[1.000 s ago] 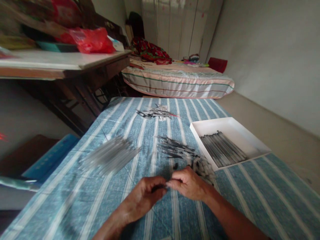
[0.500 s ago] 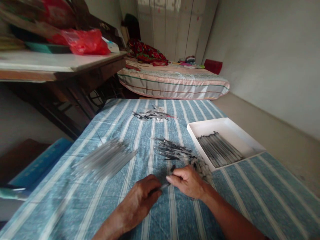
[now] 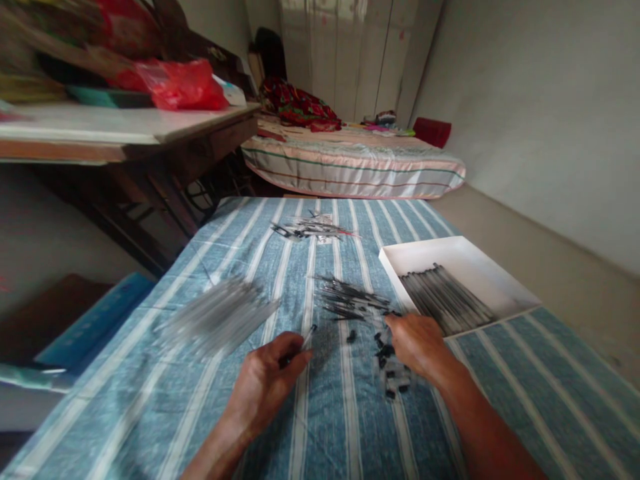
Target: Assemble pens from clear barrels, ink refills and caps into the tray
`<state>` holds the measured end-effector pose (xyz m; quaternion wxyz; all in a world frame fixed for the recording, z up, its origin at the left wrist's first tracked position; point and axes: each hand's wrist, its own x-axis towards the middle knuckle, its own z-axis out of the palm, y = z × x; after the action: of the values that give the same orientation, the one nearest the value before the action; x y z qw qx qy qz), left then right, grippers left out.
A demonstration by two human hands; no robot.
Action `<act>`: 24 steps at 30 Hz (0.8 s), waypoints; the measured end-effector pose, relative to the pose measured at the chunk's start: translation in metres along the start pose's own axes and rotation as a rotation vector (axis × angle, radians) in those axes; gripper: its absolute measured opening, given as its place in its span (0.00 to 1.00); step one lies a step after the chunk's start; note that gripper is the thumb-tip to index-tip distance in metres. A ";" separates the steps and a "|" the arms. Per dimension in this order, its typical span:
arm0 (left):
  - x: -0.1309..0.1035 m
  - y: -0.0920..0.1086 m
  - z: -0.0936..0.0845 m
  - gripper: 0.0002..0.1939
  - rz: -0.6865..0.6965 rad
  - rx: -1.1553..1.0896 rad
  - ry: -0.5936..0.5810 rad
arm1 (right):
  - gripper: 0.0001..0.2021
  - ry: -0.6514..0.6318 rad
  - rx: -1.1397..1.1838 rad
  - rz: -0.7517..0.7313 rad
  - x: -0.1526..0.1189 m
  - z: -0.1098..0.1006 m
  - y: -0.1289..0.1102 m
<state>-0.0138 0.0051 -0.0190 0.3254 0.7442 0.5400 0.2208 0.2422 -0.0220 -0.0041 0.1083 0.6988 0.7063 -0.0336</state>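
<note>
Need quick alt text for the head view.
The left hand pinches a thin pen tube over a blue striped cloth; the right hand rests on small black caps beside a white tray.

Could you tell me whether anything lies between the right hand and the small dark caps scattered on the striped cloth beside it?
Nothing visible does. The right hand rests palm down right at the small dark caps, with only bare striped cloth around them. The left hand holds a thin clear tube off to the side, clear of that gap.
</note>
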 end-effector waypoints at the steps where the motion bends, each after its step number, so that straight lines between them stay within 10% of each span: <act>1: 0.000 -0.001 0.001 0.11 -0.004 -0.013 0.013 | 0.13 0.003 0.001 0.011 0.001 0.001 0.000; 15: 0.000 0.024 -0.009 0.11 -0.228 -0.690 0.090 | 0.05 0.403 0.614 -0.036 0.007 0.026 -0.004; 24: 0.002 0.018 -0.008 0.11 -0.315 -1.165 0.117 | 0.10 0.125 1.675 -0.277 -0.007 0.020 -0.026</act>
<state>-0.0067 0.0048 -0.0008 0.6778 0.3412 0.4510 0.4699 0.2188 -0.0339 -0.0252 -0.4887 0.4563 0.5321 -0.5194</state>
